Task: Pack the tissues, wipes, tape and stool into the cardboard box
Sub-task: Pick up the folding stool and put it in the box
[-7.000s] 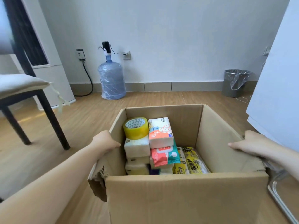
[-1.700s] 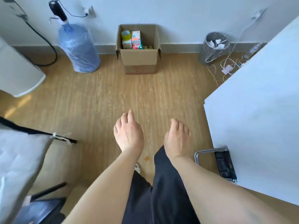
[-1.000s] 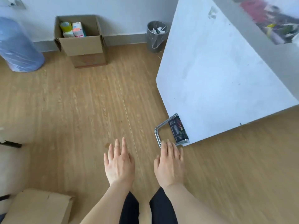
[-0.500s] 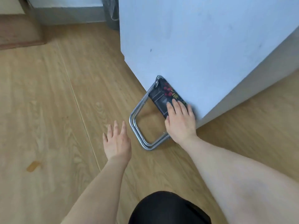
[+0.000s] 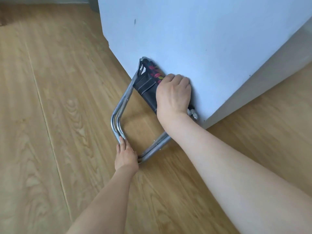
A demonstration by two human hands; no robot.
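A folded stool (image 5: 125, 105) with a chrome tube frame and a dark fabric seat with coloured print leans on the wooden floor against a white panel. My right hand (image 5: 173, 93) is closed over the seat's top edge, next to the panel. My left hand (image 5: 125, 156) holds the lower corner of the metal frame, fingers along the tube. The cardboard box, tissues, wipes and tape are out of view.
A large white panel (image 5: 202, 39) fills the upper right, its corner resting on the floor just behind the stool. Wood-grain flooring (image 5: 50, 115) spreads to the left and front. A dark bin edge (image 5: 93, 5) shows at the top.
My right hand has curled from lying flat on the seat into a grip. My left hand moved from open above the floor onto the frame's lower corner. The view came closer to the stool.
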